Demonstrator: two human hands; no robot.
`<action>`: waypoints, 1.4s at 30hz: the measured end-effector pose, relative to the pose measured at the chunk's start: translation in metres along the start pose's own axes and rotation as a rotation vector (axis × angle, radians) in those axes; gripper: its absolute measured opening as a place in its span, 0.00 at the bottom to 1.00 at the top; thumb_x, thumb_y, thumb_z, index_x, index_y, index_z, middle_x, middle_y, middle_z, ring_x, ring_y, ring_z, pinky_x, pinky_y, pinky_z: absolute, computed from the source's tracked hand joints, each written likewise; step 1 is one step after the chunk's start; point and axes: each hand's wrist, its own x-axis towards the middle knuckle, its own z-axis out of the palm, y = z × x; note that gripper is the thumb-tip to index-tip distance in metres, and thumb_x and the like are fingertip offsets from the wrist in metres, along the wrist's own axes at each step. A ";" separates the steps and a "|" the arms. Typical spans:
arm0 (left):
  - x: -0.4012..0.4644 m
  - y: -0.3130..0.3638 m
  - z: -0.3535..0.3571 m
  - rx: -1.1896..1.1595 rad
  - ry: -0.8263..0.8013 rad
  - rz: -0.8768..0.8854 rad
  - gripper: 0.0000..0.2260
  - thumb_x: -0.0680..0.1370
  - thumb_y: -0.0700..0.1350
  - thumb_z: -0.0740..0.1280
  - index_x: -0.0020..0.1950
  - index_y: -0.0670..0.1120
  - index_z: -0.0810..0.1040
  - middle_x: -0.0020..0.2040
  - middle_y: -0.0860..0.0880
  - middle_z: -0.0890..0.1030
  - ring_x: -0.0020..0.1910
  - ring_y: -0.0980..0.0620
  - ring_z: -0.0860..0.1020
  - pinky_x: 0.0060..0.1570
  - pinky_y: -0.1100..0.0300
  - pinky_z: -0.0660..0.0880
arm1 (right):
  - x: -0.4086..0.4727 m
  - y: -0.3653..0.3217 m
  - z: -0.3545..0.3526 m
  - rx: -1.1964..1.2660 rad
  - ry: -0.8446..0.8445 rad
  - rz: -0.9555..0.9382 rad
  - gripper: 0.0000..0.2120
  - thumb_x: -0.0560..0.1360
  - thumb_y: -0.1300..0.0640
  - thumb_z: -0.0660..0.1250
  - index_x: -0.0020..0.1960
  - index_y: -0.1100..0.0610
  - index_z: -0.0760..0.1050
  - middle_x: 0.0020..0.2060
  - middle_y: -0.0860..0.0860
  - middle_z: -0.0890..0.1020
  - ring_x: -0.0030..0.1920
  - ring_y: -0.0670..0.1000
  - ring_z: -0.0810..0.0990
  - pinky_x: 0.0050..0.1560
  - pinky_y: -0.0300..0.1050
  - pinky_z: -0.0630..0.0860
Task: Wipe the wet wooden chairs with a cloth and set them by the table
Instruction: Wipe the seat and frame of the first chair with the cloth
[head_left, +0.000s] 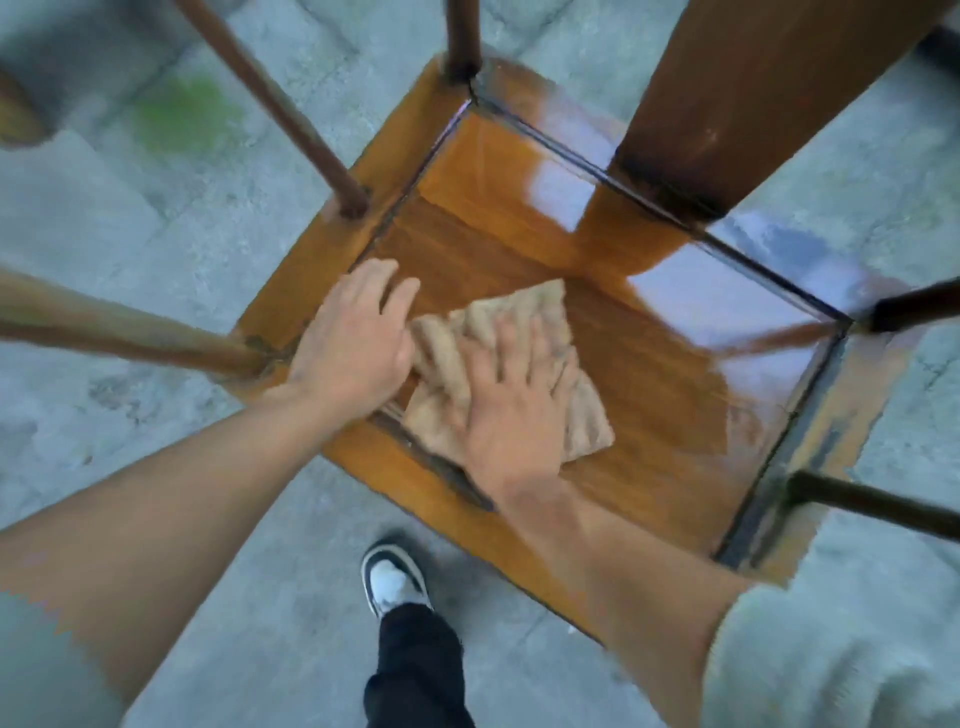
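Note:
A wooden chair (649, 374) lies upside down on the ground, its legs pointing up toward me and the orange-brown underside of the seat facing me. Water glistens on the far part of that panel. A beige ribbed cloth (587, 415) lies flat on the near part of the panel. My right hand (511, 410) presses on the cloth with fingers spread. My left hand (353, 338) rests on the seat frame's near-left edge, fingers touching the cloth's left side.
Grey concrete ground (156, 364) surrounds the chair, with a green stain (184, 111) at the upper left. My foot in a black-and-white shoe (395, 577) stands just in front of the chair. Chair legs (130, 332) jut out left, top and right.

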 end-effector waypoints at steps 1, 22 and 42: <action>0.012 -0.001 0.002 0.001 0.024 0.029 0.24 0.80 0.45 0.61 0.75 0.38 0.65 0.75 0.36 0.64 0.76 0.38 0.60 0.74 0.43 0.60 | -0.022 -0.012 0.008 0.009 -0.007 -0.016 0.27 0.74 0.41 0.60 0.72 0.45 0.65 0.78 0.56 0.67 0.80 0.65 0.58 0.76 0.74 0.52; 0.144 0.128 0.033 0.127 -0.016 0.531 0.34 0.79 0.60 0.50 0.79 0.40 0.60 0.80 0.39 0.57 0.80 0.44 0.52 0.77 0.41 0.52 | -0.024 0.127 -0.034 0.010 0.261 0.568 0.32 0.72 0.38 0.66 0.75 0.41 0.66 0.78 0.50 0.66 0.80 0.58 0.61 0.76 0.68 0.59; 0.156 0.125 0.034 0.124 -0.055 0.525 0.34 0.75 0.60 0.52 0.75 0.39 0.65 0.78 0.39 0.61 0.77 0.39 0.60 0.74 0.36 0.56 | 0.067 0.191 -0.077 0.033 0.327 1.032 0.33 0.76 0.41 0.64 0.79 0.47 0.62 0.79 0.50 0.64 0.81 0.57 0.57 0.79 0.63 0.54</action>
